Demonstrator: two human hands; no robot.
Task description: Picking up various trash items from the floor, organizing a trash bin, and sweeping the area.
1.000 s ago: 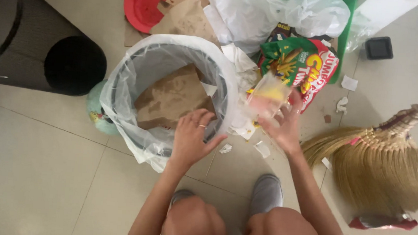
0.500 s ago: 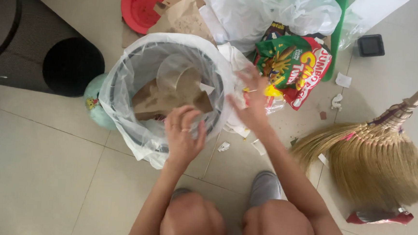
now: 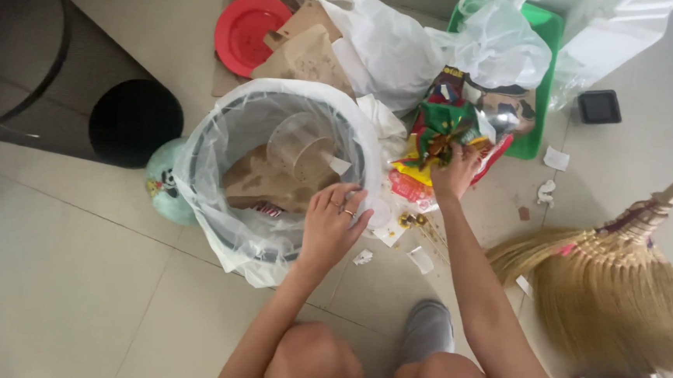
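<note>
bin [image 3: 223,139] centre, paper bag [image 3: 263,181] and cup [image 3: 300,148] in it | snack bag [image 3: 441,125] at bin's 3 o'clock | plate [image 3: 245,24] 12 o'clock | broom [image 3: 619,284] 4 o'clock, on floor [image 3: 58,289]

Seen from above, the left hand [image 3: 333,226] rests on the rim of the round bin lined with a clear plastic bag [image 3: 275,166], while the right hand [image 3: 453,171] grips a crumpled green, red and yellow snack bag [image 3: 441,125] on the tiled floor [image 3: 59,273], near a straw broom [image 3: 619,284].
</note>
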